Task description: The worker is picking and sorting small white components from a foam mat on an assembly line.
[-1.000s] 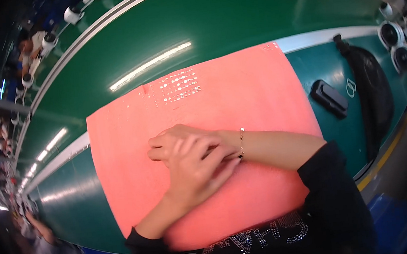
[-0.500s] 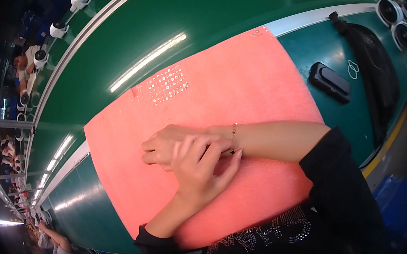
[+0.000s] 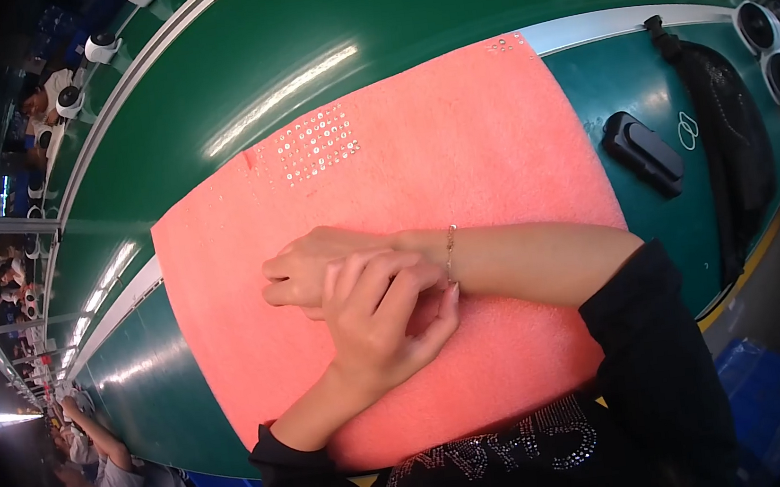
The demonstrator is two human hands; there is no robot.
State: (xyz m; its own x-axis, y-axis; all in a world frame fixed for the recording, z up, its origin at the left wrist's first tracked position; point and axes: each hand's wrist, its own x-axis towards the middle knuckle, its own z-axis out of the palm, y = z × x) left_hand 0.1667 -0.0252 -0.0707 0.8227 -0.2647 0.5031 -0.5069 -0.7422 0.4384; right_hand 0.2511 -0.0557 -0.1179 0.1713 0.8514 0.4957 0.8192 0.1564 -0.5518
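Hands two, left hand (image 3: 383,315) fingers curled over right hand (image 3: 312,271), grip contents indiscernible, one pink foam mat (image 3: 455,141), one rhinestone cluster (image 3: 315,144) far left, one black case (image 3: 643,152) right.

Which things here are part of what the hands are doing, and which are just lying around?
In hand:
left hand, its fingers at the right wrist
right hand, resting on the mat
thin bracelet
pink foam mat
small shiny studs on the mat

Lying about:
black case
black bag
white round units
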